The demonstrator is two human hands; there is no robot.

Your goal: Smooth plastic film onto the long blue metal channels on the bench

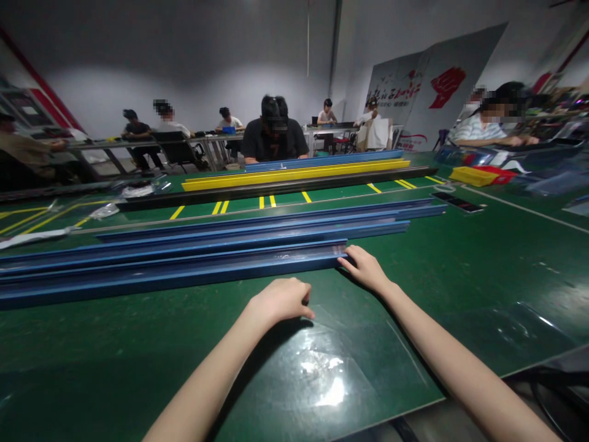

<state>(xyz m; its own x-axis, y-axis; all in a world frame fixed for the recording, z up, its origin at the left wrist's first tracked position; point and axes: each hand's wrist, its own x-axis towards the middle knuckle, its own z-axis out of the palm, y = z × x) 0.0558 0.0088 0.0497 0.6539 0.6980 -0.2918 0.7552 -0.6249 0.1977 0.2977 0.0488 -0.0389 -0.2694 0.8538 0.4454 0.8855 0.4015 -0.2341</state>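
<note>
Channel (184,279) was laid on tabletop (138,356), end clamped by R hand (365,269) fingers, not yet released; L hand (280,299) fingers apart, empty.

Green tabletop (506,245) and the room beyond

A smartphone (458,202) lies flat, with a yellow tray (472,176) and a red tray (500,175) beside each other behind it. A black rail (276,188) and a yellow rail (299,175) run alongside one another, near yellow tape strips (306,196). Beyond them sits a person in a dark T-shirt (253,139); a person in a striped shirt (481,130) works at right. A banner (478,55) bears a red fist (447,86)
</note>
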